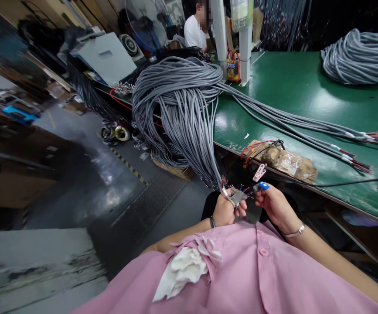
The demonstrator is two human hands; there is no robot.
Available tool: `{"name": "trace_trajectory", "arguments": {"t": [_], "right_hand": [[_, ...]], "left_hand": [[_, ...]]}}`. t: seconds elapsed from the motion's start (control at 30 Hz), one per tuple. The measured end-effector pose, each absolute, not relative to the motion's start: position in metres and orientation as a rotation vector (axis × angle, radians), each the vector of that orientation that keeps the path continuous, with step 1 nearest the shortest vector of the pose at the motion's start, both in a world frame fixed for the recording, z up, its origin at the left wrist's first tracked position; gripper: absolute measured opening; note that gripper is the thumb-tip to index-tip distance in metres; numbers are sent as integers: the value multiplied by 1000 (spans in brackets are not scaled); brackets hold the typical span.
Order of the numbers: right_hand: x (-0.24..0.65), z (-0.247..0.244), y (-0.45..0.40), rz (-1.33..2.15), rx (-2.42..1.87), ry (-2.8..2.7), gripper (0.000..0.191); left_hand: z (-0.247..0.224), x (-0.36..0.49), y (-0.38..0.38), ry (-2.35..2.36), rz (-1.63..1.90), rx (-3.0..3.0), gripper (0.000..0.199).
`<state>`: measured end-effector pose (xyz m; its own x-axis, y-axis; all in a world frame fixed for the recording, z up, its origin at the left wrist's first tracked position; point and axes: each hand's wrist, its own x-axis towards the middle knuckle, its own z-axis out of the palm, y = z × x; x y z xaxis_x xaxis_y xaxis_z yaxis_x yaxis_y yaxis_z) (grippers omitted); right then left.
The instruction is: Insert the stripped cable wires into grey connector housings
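Note:
My left hand (225, 210) is closed around the end of a grey cable (223, 187). Thin coloured wires (241, 190) fan out of that end, and a flap of grey material (237, 197) lies over the fingers. Just to the right, my right hand (275, 208) is closed in a pinch, with blue wrapping (264, 186) on a fingertip. A small dark grey bit (257, 187) shows at its fingertips, too small to name. The two hands are apart. The held cable runs up into a big bundle of grey cables (182, 96) draped over the table edge.
On the green table (280, 96) lie cables with bared ends (349, 159) and a coil of grey cable (362, 56). A taped wooden block (283, 161) and a pink clip (260, 172) sit at its near edge. A person (195, 30) in white is behind.

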<state>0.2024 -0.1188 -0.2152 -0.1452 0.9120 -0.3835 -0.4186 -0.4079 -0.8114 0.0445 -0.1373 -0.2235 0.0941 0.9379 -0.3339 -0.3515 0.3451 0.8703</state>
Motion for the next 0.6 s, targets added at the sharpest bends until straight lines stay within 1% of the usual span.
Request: {"name": "trace_trajectory", "arguments": {"t": [0.13, 0.3, 0.43, 0.6], "right_hand": [[198, -203, -123, 1875, -1019, -855, 29], [187, -193, -124, 1718, -1085, -982, 27], [187, -200, -127, 1656, -1122, -997, 25], [196, -218, -127, 1704, -1108, -916, 22]], "left_hand": [[-227, 45, -138, 1040, 1069, 750, 35], [-228, 46, -138, 1035, 1047, 793, 34], [-228, 44, -136, 1075, 1086, 745, 33], [-227, 41, -135, 1065, 1073, 752, 33]]}}
